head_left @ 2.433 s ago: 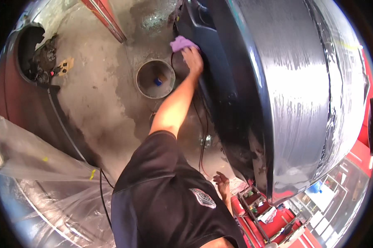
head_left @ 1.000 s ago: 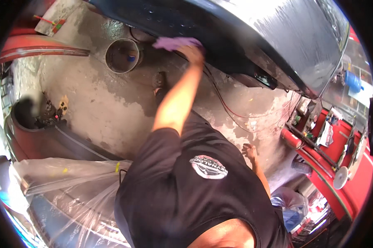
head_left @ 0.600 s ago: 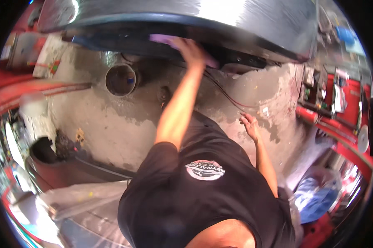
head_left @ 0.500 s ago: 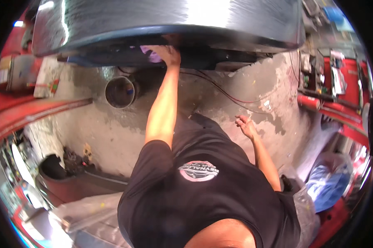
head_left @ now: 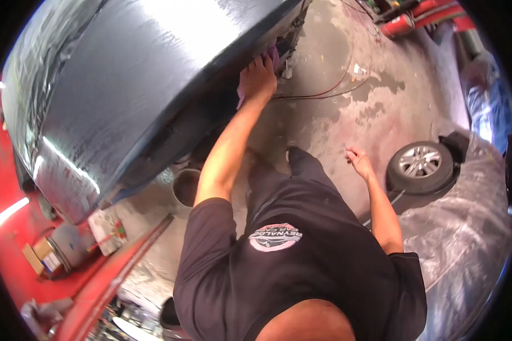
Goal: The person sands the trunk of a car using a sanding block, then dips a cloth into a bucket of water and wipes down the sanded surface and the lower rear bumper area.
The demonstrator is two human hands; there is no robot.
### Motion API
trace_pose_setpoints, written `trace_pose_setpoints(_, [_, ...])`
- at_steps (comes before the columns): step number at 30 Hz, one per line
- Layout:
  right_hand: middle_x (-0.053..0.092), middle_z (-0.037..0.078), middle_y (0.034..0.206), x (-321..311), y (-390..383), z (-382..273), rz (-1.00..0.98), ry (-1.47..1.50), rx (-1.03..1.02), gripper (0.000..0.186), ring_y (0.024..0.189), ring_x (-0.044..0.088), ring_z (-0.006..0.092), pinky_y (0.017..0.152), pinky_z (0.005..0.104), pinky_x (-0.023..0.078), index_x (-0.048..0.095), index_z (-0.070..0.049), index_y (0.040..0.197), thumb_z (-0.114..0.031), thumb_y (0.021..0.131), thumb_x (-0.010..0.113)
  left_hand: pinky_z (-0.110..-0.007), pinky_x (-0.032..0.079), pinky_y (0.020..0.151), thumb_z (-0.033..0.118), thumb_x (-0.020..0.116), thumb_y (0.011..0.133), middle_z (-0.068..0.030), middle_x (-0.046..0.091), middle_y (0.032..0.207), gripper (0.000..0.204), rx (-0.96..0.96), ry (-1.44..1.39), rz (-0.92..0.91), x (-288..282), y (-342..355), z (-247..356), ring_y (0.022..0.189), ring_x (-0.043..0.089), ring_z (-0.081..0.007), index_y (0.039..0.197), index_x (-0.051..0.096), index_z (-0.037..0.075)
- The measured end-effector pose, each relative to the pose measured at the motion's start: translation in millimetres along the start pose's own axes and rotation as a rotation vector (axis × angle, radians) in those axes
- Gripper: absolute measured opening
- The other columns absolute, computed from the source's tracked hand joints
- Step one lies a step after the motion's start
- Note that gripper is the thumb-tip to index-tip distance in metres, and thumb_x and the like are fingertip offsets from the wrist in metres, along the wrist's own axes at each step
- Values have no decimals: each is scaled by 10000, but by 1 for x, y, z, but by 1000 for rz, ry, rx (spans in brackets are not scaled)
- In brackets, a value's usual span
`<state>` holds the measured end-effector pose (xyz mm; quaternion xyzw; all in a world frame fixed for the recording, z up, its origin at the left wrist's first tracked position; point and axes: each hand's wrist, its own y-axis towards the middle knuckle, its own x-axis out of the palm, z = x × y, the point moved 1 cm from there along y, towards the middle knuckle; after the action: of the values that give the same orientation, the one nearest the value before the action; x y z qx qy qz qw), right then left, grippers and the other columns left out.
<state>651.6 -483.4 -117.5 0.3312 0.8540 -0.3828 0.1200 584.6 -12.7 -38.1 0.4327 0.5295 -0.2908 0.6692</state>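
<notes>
A dark, wet-looking car body panel (head_left: 136, 74) fills the upper left, with streaks and bright reflections on it. My left hand (head_left: 258, 79) is closed on a purple cloth (head_left: 274, 57), pressing it to the dark side just below the panel's lower edge. Part of the cloth shows on both sides of the hand; the rest is under the fingers. My right hand (head_left: 358, 161) hangs in the air over the floor at the right, empty, its fingers loosely bent and apart.
A bucket (head_left: 186, 187) stands on the concrete floor under the panel. Hoses (head_left: 324, 94) run across the wet floor. At right lie a wheel (head_left: 419, 165) and plastic sheeting (head_left: 466, 227). A red beam (head_left: 119, 270) and a grey container (head_left: 71, 244) are at lower left.
The view has turned, so the panel now slants up to the right. My left hand has slid the cloth along below the panel's edge. The wheel has come into sight.
</notes>
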Motion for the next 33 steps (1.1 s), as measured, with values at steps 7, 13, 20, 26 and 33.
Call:
trace_pose_setpoints(7, [713, 95, 899, 117, -98, 133, -14, 184, 345, 340, 746, 648, 160, 667, 322, 544, 684, 30, 1236, -163, 960, 641, -525, 394, 1127, 166, 535, 936, -279, 415, 1506, 503, 680, 84, -44, -11, -3, -42, 1362, 472, -433, 1432, 530, 83])
trace_pose_setpoints(13, [657, 47, 791, 159, -131, 151, 117, 606, 494, 179, 597, 575, 122, 496, 279, 445, 670, 13, 1079, -109, 968, 602, -550, 290, 1202, 144, 529, 953, -273, 302, 1610, 481, 720, 80, -168, -12, 12, -38, 1493, 302, -452, 1428, 574, 83])
trace_pose_setpoints(20, [630, -16, 795, 129, -93, 187, 88, 645, 453, 176, 636, 546, 79, 526, 242, 423, 683, -59, 1019, -206, 1015, 586, -545, 238, 1218, 226, 536, 956, -236, 379, 1591, 548, 991, 661, -207, 29, 52, 34, 1515, 277, -411, 1476, 526, 52])
trace_pose_setpoints(26, [645, 21, 850, 67, -65, 151, 272, 618, 394, 332, 706, 581, 115, 686, 266, 508, 655, 50, 1264, -158, 1019, 571, -565, 218, 1220, 316, 508, 980, -165, 432, 1583, 566, 1329, 804, -509, 62, -17, -5, 1519, 288, -338, 1487, 510, 65])
trace_pose_setpoints(33, [605, 4, 765, 89, -66, 273, 152, 799, 506, 284, 570, 517, 73, 466, 228, 382, 659, -10, 1241, -185, 1032, 579, -442, 450, 1025, 182, 580, 894, -91, 658, 1085, 247, 1217, 440, -1100, 45, -78, -52, 1110, 609, -299, 1023, 759, 71])
